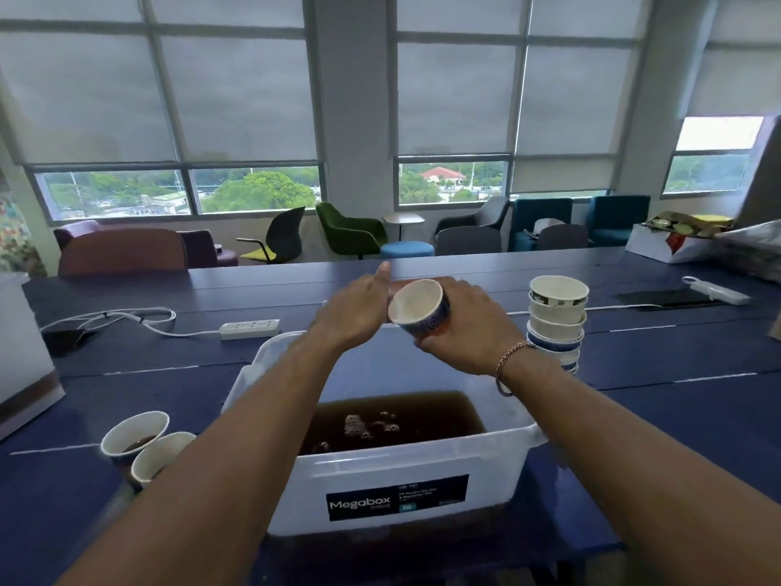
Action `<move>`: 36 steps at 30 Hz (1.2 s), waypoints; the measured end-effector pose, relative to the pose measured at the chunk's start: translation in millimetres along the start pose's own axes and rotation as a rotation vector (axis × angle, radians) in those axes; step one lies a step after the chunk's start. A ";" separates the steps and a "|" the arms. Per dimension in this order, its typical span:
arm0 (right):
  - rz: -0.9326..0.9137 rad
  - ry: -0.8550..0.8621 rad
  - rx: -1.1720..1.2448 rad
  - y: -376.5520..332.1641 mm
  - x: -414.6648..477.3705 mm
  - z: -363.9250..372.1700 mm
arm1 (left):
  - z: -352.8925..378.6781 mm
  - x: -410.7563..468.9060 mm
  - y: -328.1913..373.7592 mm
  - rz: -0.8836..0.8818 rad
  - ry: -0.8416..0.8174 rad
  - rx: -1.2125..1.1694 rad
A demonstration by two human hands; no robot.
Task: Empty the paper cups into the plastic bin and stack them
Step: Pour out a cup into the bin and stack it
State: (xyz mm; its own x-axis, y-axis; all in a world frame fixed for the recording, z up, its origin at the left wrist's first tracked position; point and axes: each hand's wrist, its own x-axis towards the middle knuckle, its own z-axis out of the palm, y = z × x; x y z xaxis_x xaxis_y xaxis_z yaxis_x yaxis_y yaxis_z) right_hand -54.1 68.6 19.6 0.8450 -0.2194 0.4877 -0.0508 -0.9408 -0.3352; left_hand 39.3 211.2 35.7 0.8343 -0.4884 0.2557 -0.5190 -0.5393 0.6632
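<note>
A clear plastic bin (498,441) with a black label stands on the table in front of me, holding dark brown liquid. Above its far rim my right hand (465,323) grips a paper cup (416,306) tipped on its side, its white, empty-looking mouth facing me. My left hand (359,310) is beside the cup with straight fingers, touching or nearly touching its left side. A stack of several empty cups (558,319) stands to the right of the bin. Two cups (133,435) (158,456) stand at the near left; the left one shows brown liquid.
A white power strip (249,328) with its cable lies on the blue table (126,387) left of the bin. Another white strip (714,291) and a black mat sit at the far right. A white box stands at the left edge. Chairs line the far side.
</note>
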 end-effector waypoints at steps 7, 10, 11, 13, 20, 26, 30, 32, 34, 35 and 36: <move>0.123 0.138 0.161 27.2 12.6 -61.6 | 23.5 24.0 79.9 0.065 0.005 -0.527; 0.136 0.221 0.173 40.0 15.2 -90.7 | 32.2 26.5 109.6 0.135 0.017 -0.550; 0.142 0.246 0.184 44.2 16.8 -100.6 | 35.3 28.5 117.0 0.152 0.025 -0.551; 0.173 0.283 0.191 53.5 17.9 -119.1 | 44.5 31.4 132.1 0.181 0.015 -0.564; 0.254 0.278 0.173 74.8 14.2 -138.9 | 71.2 25.9 161.1 0.223 -0.059 -0.585; 0.388 0.067 0.178 97.0 4.6 -118.8 | 86.0 22.4 156.4 0.173 -0.212 -0.438; 0.457 0.069 0.114 103.9 5.3 -114.2 | 84.7 24.0 139.7 0.087 -0.225 -0.373; 0.457 0.101 0.073 101.4 8.2 -115.1 | 77.1 22.7 134.2 0.082 -0.250 -0.347; 0.418 0.134 0.017 94.6 11.1 -113.8 | 69.4 20.8 129.0 0.100 -0.268 -0.338; 0.400 0.141 -0.003 91.2 13.0 -112.8 | 67.2 19.9 128.9 0.107 -0.278 -0.337; 0.391 0.130 -0.021 86.1 14.7 -111.8 | 65.9 19.9 128.2 0.106 -0.290 -0.346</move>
State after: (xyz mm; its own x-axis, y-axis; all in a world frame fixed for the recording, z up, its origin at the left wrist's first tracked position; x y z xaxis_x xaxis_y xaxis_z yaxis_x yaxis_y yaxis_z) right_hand -105.6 -44.6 88.1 0.6855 -0.5910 0.4253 -0.3666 -0.7848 -0.4997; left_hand -22.9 87.1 79.4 0.6680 -0.7267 0.1602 -0.4648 -0.2394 0.8524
